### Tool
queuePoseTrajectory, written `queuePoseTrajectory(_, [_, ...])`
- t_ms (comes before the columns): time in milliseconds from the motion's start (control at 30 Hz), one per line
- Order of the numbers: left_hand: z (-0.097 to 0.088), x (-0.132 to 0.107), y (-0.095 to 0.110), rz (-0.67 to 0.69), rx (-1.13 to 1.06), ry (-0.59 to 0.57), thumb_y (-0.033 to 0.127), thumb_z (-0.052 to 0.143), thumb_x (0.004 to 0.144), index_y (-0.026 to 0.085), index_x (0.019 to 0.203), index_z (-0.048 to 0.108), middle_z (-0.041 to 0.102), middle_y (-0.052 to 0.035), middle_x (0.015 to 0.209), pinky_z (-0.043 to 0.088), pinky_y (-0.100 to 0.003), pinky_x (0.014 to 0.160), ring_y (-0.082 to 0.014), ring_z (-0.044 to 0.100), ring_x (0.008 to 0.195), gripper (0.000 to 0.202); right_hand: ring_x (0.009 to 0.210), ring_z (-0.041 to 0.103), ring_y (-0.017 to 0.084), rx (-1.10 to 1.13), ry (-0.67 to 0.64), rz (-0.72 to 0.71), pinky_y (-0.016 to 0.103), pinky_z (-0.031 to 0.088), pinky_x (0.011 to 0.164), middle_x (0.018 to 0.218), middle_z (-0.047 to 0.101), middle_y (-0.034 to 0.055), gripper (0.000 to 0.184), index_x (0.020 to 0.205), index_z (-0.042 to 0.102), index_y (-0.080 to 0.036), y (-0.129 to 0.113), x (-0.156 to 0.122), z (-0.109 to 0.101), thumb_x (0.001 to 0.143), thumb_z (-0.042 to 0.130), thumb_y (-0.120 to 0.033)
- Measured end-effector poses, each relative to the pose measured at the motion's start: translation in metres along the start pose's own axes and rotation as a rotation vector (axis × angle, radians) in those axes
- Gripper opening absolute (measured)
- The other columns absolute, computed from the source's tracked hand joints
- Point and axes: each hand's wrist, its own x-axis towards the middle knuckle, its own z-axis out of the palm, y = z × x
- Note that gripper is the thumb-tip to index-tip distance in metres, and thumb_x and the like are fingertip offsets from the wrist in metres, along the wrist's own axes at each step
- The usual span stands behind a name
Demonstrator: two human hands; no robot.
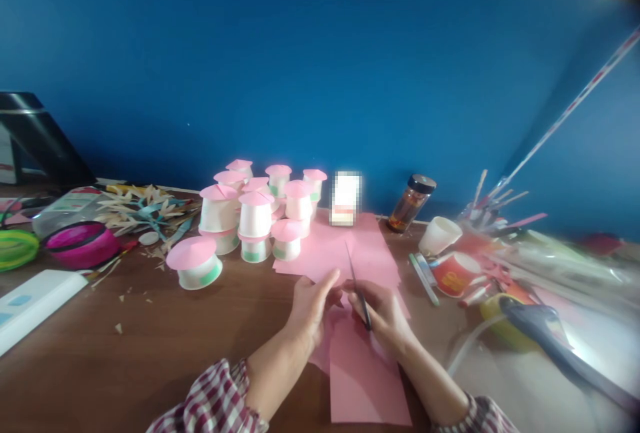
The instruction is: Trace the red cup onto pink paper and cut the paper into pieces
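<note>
Near the table's front, my right hand is closed round a pair of scissors. The thin blade points up and away, over the pink sheets. Beside it, my left hand has its thumb raised and its fingers curled in on a piece of pink paper, mostly hidden between the hands. Below them lies a long pink paper strip. Larger pink sheets lie beyond my hands. Left of these stand several white paper cups with pink cone tops, some stacked, and a single low one nearer me.
A lidded jar and a lit, blurred-out phone-like screen stand along the blue wall. On the right are a red cup, pens and a glue gun. Leftward lie a power strip, tape rolls and paper scraps.
</note>
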Motion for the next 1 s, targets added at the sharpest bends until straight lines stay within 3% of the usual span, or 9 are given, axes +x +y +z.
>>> queuePoseTrajectory(233, [-0.0001, -0.0014, 0.0026, 0.029, 0.031, -0.053, 0.036, 0.078, 0.062, 0.014, 0.074, 0.056, 0.056, -0.0005, 0.059, 0.049, -0.026, 0.047, -0.0125, 0.056, 0.051, 0.033, 0.047, 0.043, 0.009, 0.052, -0.032, 0.043, 0.021, 0.036, 0.042, 0.057, 0.050, -0.0027, 0.036, 0.102, 0.064, -0.014, 0.0009, -0.0023, 0.0016, 0.080, 0.063, -0.043])
queuePoseTrajectory(733, [-0.0001, -0.0025, 0.0020, 0.027, 0.024, -0.108, 0.035, 0.077, 0.061, 0.011, 0.078, 0.062, 0.059, -0.0042, 0.065, 0.047, -0.027, 0.046, -0.0173, 0.059, 0.057, 0.033, 0.055, 0.050, 0.012, 0.101, -0.064, 0.060, 0.021, 0.039, 0.047, 0.068, 0.059, 0.0017, 0.043, 0.105, 0.061, -0.012, -0.0026, -0.0011, 0.0005, 0.078, 0.065, -0.045])
queuePoseTrajectory(1000, [0.0001, -0.0029, 0.0015, 0.006, 0.016, -0.114, 0.035, 0.078, 0.061, 0.012, 0.078, 0.059, 0.058, -0.0044, 0.067, 0.047, -0.027, 0.045, -0.0184, 0.059, 0.060, 0.034, 0.062, 0.053, 0.013, 0.064, -0.055, 0.001, 0.023, 0.043, 0.054, 0.073, 0.062, 0.0034, 0.036, 0.102, 0.063, -0.012, -0.0054, -0.0008, 0.0005, 0.081, 0.063, -0.042])
